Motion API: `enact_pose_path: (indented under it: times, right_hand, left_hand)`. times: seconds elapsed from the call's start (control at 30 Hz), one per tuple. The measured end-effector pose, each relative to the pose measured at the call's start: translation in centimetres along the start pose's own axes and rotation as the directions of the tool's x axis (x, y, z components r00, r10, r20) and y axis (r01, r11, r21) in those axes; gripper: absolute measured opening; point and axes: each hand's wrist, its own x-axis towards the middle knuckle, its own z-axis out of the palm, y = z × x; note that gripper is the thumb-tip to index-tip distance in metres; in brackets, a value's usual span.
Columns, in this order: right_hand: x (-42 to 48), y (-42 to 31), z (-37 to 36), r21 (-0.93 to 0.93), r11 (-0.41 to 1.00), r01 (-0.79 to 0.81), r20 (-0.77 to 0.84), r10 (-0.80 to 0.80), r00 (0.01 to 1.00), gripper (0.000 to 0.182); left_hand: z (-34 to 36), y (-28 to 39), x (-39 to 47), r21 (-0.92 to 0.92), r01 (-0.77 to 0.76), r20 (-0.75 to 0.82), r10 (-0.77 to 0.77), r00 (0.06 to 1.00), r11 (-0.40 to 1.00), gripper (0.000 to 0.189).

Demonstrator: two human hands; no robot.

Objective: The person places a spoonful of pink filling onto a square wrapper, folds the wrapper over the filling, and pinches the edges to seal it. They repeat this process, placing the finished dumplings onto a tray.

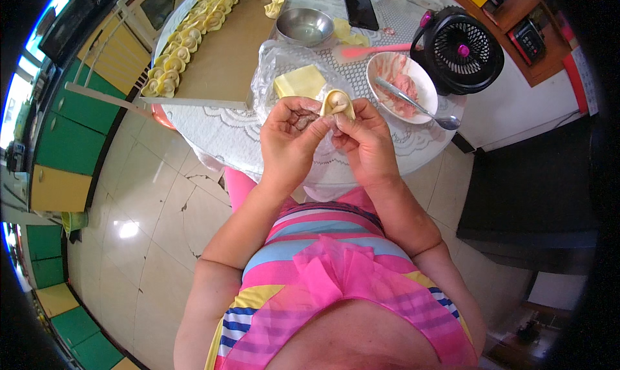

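Between my two hands is a folded wonton (338, 102) of pale yellow dough, its filled middle bulging toward me. My left hand (293, 132) pinches its lower left side with thumb and fingers. The lower right side is gripped by my right hand (365, 140). Just beyond, a stack of square yellow wrappers (300, 81) lies on a clear plastic bag (266, 62). To the right, a white bowl (428, 86) holds pink ground meat (404, 91), with a metal spoon (411, 99) resting across it.
At the back left, a shallow cardboard box (227, 55) holds rows of finished wontons (186, 40). A steel bowl (305, 26), a black phone (360, 9), a pink-handled spatula (378, 49) and a black fan (460, 50) stand or lie on the lace-covered table (208, 128).
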Motion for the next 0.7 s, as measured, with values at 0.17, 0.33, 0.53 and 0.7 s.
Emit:
enact_pose_path:
  times: [0.17,0.33,0.53,0.7]
  right_hand:
    - [-0.7,-1.3,0.7,-0.144,0.988,0.055,0.046,-0.049,0.998,0.02]
    - [-0.5,-2.1,1.0,-0.318,0.92,0.228,0.128,-0.197,0.972,0.028]
    - [-0.3,-2.4,0.8,-0.352,0.91,0.22,0.106,-0.194,0.975,0.028]
    - [-0.4,-2.2,0.8,-0.349,0.913,0.21,0.122,-0.178,0.976,0.027]
  left_hand:
    - [-0.4,0.3,0.4,-0.035,0.004,0.0,-0.004,1.0,0.999,0.026]
    - [-0.2,0.1,0.3,0.091,-0.033,0.009,0.033,0.999,0.995,0.028]
    - [-0.3,0.7,0.4,0.139,0.12,0.061,-0.13,0.99,0.983,0.032]
    - [-0.6,0.9,0.4,0.157,0.197,0.054,-0.208,0.977,0.968,0.027]
